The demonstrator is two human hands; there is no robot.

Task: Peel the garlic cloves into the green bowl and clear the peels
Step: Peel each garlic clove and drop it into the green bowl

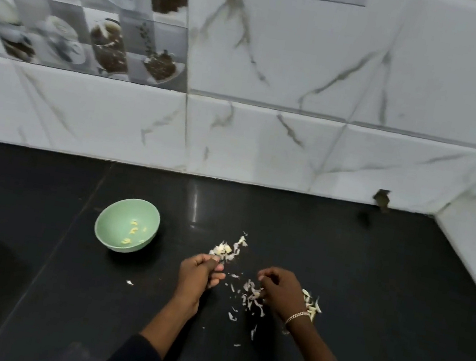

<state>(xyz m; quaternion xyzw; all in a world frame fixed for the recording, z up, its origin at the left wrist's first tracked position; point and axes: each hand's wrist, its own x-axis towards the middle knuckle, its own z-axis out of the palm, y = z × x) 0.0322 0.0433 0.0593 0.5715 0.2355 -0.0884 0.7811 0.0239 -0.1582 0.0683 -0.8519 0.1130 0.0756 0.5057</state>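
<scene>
Left hand (202, 275) curled, pinching peels (226, 249) at its 1 o'clock. Right hand (278, 291) curled over scattered skins (253, 296); grip unclear. Bowl (113, 222) holding cloves (133, 230) sits at left hand's 10 o'clock.

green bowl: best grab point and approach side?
Probably pinch the right rim of the green bowl, coming from above on the right, thumb outside. It sits upright and open, the rim is thin and bare, and the peeled cloves lie low inside, so a grip there clears them. The left hand is nearest, though it pinches peels.
</scene>
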